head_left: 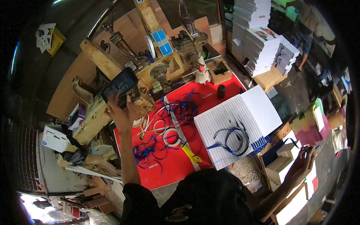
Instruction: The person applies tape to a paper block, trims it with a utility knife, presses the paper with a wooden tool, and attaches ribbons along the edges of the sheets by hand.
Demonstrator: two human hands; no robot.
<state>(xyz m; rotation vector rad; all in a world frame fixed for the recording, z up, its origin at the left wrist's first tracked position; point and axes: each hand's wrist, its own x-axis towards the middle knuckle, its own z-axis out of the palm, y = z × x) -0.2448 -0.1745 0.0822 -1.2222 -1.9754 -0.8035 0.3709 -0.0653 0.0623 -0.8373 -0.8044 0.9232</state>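
Observation:
My left hand (122,112) reaches up to a dark smartphone (120,85) that rests on the beige machine. Its fingers are spread, with the tips at the phone's lower edge. Off to the right, my right hand (303,164) pinches the end of a blue ribbon (288,141). Between the hands, a stack of white sheets (221,120) lies on the red board (159,176), with loops of blue ribbon on top. More tangled blue ribbon (183,107), a roll of tape (172,138) and a yellow cutter (191,153) lie on the red board.
A beige machine (103,60) with metal fittings stands along the far side. Beside it is a small wooden box (220,71) and a dark cylinder (221,91). Tall paper stacks (258,48) rise at the back right. Another person (303,37) stands beyond them. Open cartons (279,165) sit below my right arm.

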